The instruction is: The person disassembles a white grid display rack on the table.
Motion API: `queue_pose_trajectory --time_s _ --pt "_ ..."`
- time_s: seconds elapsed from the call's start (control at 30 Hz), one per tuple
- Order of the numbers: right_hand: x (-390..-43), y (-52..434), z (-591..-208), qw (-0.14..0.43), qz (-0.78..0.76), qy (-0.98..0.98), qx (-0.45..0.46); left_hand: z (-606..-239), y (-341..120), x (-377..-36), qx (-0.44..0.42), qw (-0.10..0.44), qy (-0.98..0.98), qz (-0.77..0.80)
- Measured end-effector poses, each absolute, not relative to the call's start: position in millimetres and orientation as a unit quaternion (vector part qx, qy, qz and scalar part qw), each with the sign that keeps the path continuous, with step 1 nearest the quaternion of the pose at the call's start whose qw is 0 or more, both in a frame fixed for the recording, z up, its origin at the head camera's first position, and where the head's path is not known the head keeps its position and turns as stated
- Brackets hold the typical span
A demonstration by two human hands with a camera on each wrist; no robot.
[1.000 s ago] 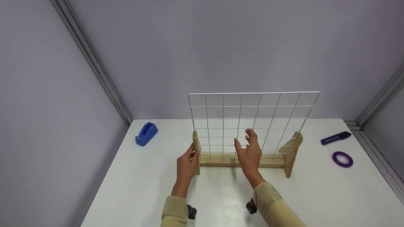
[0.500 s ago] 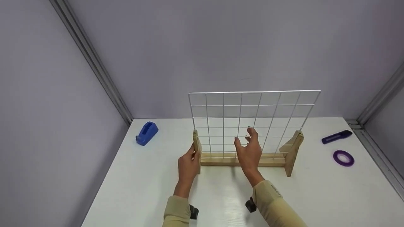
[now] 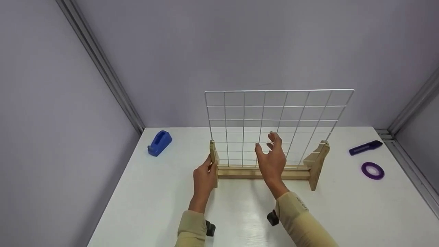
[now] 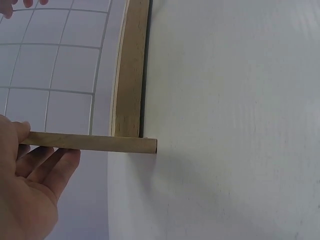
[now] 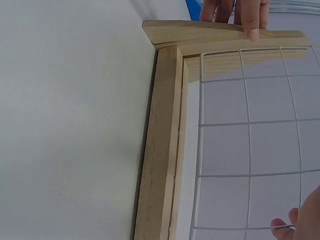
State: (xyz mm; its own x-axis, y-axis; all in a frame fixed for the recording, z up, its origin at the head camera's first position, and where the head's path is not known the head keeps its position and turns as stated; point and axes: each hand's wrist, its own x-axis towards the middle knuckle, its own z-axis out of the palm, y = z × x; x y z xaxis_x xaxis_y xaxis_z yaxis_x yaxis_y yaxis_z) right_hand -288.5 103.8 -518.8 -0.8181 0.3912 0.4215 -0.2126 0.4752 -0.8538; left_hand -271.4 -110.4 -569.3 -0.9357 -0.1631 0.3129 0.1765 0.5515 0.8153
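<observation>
My left hand (image 3: 203,179) pinches the left wooden side piece (image 3: 214,154) of a small stand, thumb on one face and fingers on the other, as the left wrist view shows. A white wire grid panel (image 3: 279,91) rises above the stand, leaning back. My right hand (image 3: 273,164) holds the panel near its middle; in the right wrist view its fingertips (image 5: 282,230) curl at a wire. Between the panel's lower edge and the wooden crossbar (image 5: 161,145) a gap shows in that view. The right wooden side piece (image 3: 319,168) stands at the crossbar's other end.
On the white table (image 3: 154,209), a blue tape dispenser (image 3: 159,143) stands at the back left. At the right lie a dark purple, long slotted tool (image 3: 365,148) and a purple ring (image 3: 372,171). A wall (image 3: 240,51) closes off the back.
The wire grid panel has risen, its top edge now higher, and my right hand has gone up with it. My left hand keeps its hold on the side piece.
</observation>
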Motion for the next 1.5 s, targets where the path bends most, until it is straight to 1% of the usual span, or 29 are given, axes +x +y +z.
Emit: queue_pose_trajectory --time_s 0.53,1.07,1.5 --pt "-289 105 -499 0.324 0.509 -0.796 -0.045 -569 -110 -268 0.003 0.165 -0.868 -0.468" --pt "-294 112 -476 0.347 0.478 -0.806 -0.024 -569 -107 -268 -0.007 0.176 -0.855 -0.488" --pt "-297 113 -451 0.357 0.500 -0.788 -0.026 -570 -108 -270 -0.013 0.198 -0.864 -0.463"
